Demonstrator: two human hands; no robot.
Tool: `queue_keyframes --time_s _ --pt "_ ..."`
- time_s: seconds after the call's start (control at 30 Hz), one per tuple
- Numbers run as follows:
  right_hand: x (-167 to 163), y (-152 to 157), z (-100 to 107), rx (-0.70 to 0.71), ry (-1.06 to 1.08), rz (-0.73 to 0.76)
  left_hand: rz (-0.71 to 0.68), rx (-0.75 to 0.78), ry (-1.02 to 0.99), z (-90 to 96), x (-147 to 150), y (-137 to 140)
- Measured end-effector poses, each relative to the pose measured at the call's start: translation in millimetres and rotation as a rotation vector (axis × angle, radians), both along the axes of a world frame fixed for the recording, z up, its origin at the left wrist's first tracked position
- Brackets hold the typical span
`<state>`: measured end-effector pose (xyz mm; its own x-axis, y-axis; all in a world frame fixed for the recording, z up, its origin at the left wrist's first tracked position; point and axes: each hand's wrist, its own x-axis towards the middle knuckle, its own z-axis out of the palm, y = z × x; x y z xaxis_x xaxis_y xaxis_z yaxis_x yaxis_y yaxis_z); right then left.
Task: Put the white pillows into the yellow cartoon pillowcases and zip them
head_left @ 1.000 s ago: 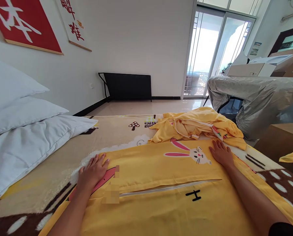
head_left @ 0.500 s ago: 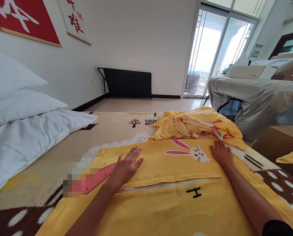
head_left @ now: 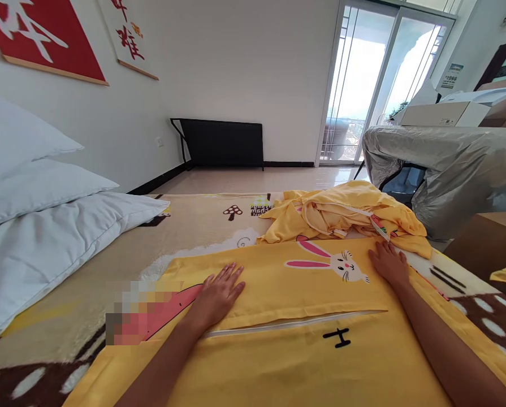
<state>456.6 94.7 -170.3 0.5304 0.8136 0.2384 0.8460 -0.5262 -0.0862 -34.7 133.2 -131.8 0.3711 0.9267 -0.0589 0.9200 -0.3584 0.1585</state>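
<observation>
A yellow cover (head_left: 303,373) lies spread over a patterned blanket (head_left: 202,220), its near part running out of frame and its left end partly blurred from view. A black H (head_left: 337,337) is printed just on the near side of the white zip (head_left: 295,324), where the cover gapes slightly; a sideways drag could ruck the flap or widen the gap, since neither palm pins the seam itself. Beyond the zip, the person's left hand (head_left: 217,295) rests palm down on the cover, its grip spread loose with nothing grasped. Sliding that palm while pressing could push ridges toward the printed rabbit (head_left: 346,267), because friction would carry the cover along. Farther off, the right hand (head_left: 389,264) lies palm down at the cover's far right corner, its grip likewise flattened and holding nothing; should that hand lift, the corner would lose its anchor and might slip under any tug from the left. Just past it sits a crumpled yellow heap (head_left: 363,198), close enough to snag the hand or slump over the corner; whether the two touch is hard to tell. White pillows (head_left: 74,232) are piled to the left, and a black panel (head_left: 225,142) stands by the far wall (head_left: 295,73), both apart from the cover.
</observation>
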Motion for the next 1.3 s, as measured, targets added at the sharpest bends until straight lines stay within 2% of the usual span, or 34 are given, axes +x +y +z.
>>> queue_keyframes --time_s 0.13,0.27,0.33,0.43,0.53,0.63,0.8,0.9,1.0,1.07,1.17,1.3 --pt "2 3 8 0.044 0.046 0.000 0.024 -0.018 0.033 2.1 -3 3" --pt "-16 10 32 0.157 0.113 0.018 0.054 -0.020 0.058 1.0 -6 7" --pt "-37 9 49 0.193 0.142 0.152 0.055 -0.024 0.053 0.2 -7 8" --pt "-82 2 67 0.175 0.209 0.478 0.063 -0.019 0.048 -1.1 -6 9" --pt "-120 -8 63 -0.010 0.277 0.786 0.080 -0.001 0.030 -2.2 -7 10" --pt "-138 -12 47 -0.218 0.307 0.924 0.083 0.003 0.014 -2.6 -7 11" --pt "-140 -12 33 -0.213 0.266 0.902 0.087 0.064 0.080 -4.2 -1 8" --pt "-143 -7 37 -0.195 0.244 0.879 0.009 0.144 0.112 -5.6 7 5" --pt "-150 10 45 -0.167 0.213 0.812 -0.085 0.140 0.075 -5.7 13 3" --pt "-160 26 50 -0.148 0.188 0.759 -0.092 0.130 0.027 -5.6 15 2" --pt "-189 52 54 -0.125 0.157 0.723 -0.077 0.136 -0.022 -6.3 15 2" --pt "-254 84 54 -0.085 0.126 0.719 -0.084 0.148 -0.051 -8.7 11 1"
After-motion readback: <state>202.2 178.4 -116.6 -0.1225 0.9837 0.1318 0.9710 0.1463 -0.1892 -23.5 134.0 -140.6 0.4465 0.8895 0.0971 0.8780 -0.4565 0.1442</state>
